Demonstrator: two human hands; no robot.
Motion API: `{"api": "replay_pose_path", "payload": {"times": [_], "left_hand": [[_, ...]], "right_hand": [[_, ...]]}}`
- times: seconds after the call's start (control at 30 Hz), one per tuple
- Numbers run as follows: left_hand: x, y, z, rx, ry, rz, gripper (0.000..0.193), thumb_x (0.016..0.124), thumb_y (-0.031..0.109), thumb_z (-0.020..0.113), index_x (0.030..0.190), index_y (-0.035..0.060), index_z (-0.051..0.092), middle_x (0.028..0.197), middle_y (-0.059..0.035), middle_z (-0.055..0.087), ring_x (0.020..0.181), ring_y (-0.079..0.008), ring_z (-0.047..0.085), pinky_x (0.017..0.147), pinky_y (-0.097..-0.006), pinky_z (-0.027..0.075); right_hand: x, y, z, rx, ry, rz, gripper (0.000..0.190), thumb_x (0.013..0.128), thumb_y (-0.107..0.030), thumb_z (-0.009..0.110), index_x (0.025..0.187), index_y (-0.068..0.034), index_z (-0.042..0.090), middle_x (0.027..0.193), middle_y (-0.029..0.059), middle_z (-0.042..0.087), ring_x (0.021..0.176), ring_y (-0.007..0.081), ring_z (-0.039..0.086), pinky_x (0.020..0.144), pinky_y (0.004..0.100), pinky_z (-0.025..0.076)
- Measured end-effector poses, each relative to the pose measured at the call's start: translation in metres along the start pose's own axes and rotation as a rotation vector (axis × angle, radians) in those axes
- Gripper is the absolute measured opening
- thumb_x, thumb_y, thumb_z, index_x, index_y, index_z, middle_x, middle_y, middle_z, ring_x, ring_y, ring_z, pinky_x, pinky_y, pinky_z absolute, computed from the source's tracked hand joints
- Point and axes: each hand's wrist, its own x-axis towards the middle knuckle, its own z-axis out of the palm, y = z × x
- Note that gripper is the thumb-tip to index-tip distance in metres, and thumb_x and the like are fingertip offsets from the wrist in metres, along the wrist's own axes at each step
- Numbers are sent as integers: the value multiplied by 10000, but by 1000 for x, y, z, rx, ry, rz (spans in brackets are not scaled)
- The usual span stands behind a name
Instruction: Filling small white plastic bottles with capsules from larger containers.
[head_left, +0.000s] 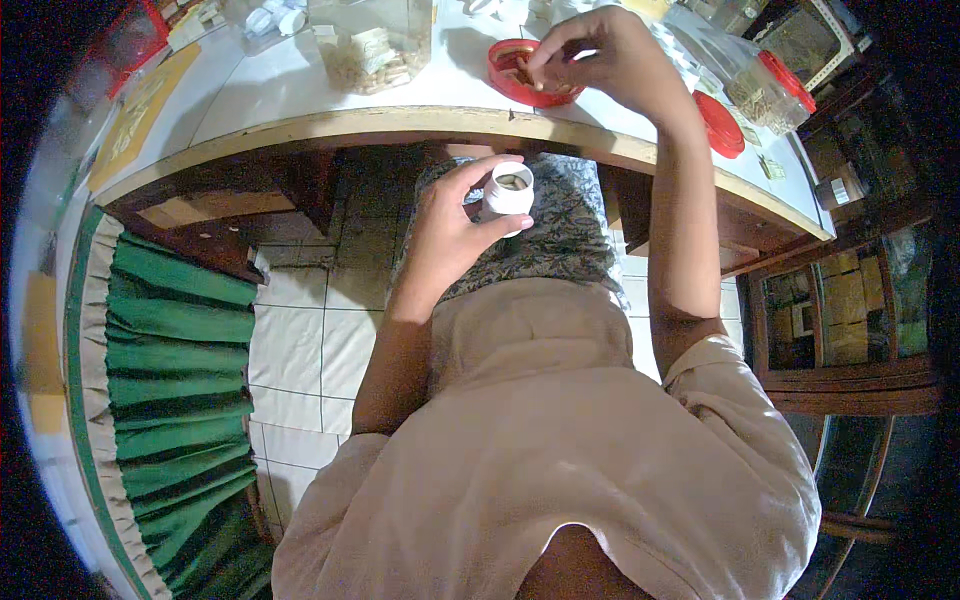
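A small white plastic bottle (508, 199), uncapped and with capsules visible inside its mouth, is held upright between the thumb and fingers of my left hand (450, 225), in front of the table edge. On the tabletop, a round red plastic lid (525, 94) lies like a dish with brownish capsules in it. My right hand (600, 64) reaches down over this lid, its fingertips among the capsules; whether it pinches one cannot be told.
Along the white table (262, 90) stand a clear plastic container (371, 56) of capsules and, at right, a clear jar (761, 94) with a red lid. Another red lid (718, 124) lies near the right edge. A green curtain (180, 375) hangs at left.
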Motion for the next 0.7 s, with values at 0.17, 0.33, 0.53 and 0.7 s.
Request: {"api": "replay_pose_path", "payload": {"times": [0.17, 0.33, 0.53, 0.7], "left_hand": [[-2, 9, -2, 26, -39, -98, 523, 647, 86, 802, 1119, -5, 596, 1039, -74, 653, 974, -137, 590, 892, -282, 435], [-2, 5, -2, 164, -21, 3, 457, 624, 126, 822, 1009, 1, 609, 905, -116, 658, 821, -219, 635, 735, -313, 481], [-3, 4, 0, 119, -34, 15, 448, 616, 123, 821, 994, 5, 612, 894, -130, 659, 826, -247, 640, 733, -326, 480], [1, -7, -5, 239, 109, 44, 518, 610, 65, 795, 1094, 39, 611, 980, -138, 649, 872, -262, 634, 775, -337, 487]], "right_hand": [[-30, -36, 24, 43, -182, -208, 124, 695, 35, 701, 818, 15, 692, 743, 89, 682, 706, 154, 662, 669, 259, 531], [-38, -35, 41, 30, -263, -157, 141, 690, 21, 710, 828, 3, 695, 791, 117, 685, 718, 197, 666, 679, 285, 538], [-39, -38, 37, -39, -297, -186, 164, 723, 8, 683, 887, 7, 687, 805, 118, 684, 729, 219, 666, 696, 300, 539], [-18, -16, 17, -305, 126, -150, 161, 772, -60, 677, 918, 7, 684, 840, 135, 682, 723, 220, 665, 675, 309, 535]]}}
